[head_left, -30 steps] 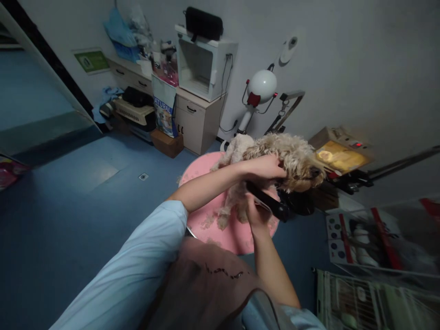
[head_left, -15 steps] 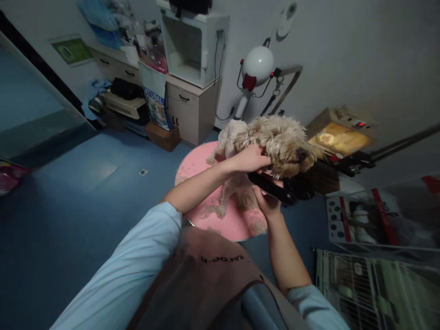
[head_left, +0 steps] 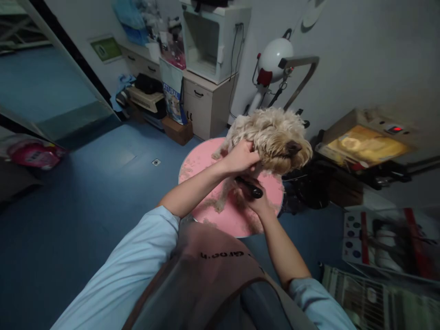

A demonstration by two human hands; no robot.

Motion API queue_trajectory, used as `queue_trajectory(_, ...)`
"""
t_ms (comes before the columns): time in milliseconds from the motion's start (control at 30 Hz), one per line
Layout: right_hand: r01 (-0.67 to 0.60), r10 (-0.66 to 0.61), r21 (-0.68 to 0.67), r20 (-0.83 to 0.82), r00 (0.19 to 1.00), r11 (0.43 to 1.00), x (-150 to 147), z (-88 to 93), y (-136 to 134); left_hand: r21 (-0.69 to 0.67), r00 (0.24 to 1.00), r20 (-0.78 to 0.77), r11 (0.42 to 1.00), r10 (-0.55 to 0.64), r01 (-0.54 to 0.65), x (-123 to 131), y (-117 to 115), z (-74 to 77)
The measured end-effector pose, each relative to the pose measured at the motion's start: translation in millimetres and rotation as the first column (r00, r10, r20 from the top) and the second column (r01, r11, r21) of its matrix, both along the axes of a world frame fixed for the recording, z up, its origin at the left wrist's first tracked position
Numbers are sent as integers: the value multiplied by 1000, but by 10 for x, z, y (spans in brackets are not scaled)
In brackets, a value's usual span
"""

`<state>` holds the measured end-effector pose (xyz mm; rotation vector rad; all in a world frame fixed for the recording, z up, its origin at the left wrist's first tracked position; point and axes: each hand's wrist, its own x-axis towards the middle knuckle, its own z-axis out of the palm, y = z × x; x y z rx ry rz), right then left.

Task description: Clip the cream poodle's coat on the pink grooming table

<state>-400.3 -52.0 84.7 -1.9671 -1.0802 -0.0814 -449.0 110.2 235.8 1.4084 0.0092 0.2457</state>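
Left hand (head_left: pixel 240 158) grips dog (head_left: pixel 271 135); right hand (head_left: pixel 256 201) holds clipper (head_left: pixel 250 188).

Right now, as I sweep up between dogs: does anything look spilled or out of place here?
Yes: loose tufts of cut fur lie scattered over the pink table, thickest along its near edge, around the dog. The left hand grips the dog's neck and the right hand holds a black clipper beneath it.

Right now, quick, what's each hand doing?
Left hand: closed, gripping the dog by the fur at its neck.
Right hand: closed around a black clipper under the dog's chin.
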Motion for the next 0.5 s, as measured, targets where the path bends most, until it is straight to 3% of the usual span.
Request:
queue_trajectory(100,-124,120,-63,-66,991,990,-86,-295,-2,39,999,2,998,53,-53,-23,-37,18)
queue_trajectory(200,-155,155,-1,-20,988,988,-128,-475,-167,69,997,1,994,80,-80,-46,-56,1)
queue_trajectory(333,-41,21,196,103,994,980,38,-439,-315,73,992,21,990,121,-122,-67,-100,-76)
queue_trajectory(500,-247,232,80,164,959,966,139,-492,-268,31,972,6,971,236,-236,-62,-166,-138)
